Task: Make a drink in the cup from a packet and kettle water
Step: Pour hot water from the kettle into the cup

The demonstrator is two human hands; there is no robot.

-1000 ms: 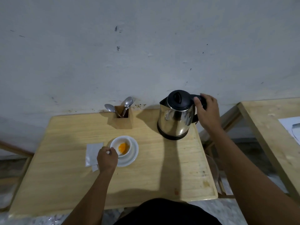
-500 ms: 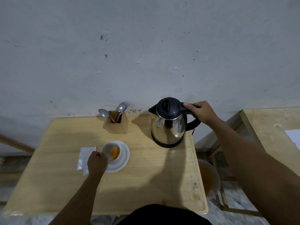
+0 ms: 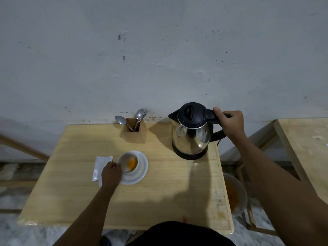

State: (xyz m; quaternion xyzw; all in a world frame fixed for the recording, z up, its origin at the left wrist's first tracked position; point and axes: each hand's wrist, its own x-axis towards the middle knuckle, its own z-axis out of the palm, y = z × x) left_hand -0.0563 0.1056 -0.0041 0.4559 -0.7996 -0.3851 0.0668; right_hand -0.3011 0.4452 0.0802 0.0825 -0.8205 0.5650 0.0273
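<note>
under left hand, packet partly hidden beside cup

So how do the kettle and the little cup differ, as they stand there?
The kettle is tall, shiny metal with a shut black lid; the cup is small, white and open, showing orange powder. The kettle stands at the table's far right on a dark base; the cup sits on a white saucer nearer the middle. Shared: each is held, by the right hand and left hand.

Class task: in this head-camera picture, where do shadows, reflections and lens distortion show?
Head view: the kettle casts a long shadow toward the viewer across the table; its steel body mirrors the room; the table's edges splay from wide-angle distortion; the light is dim.
</note>
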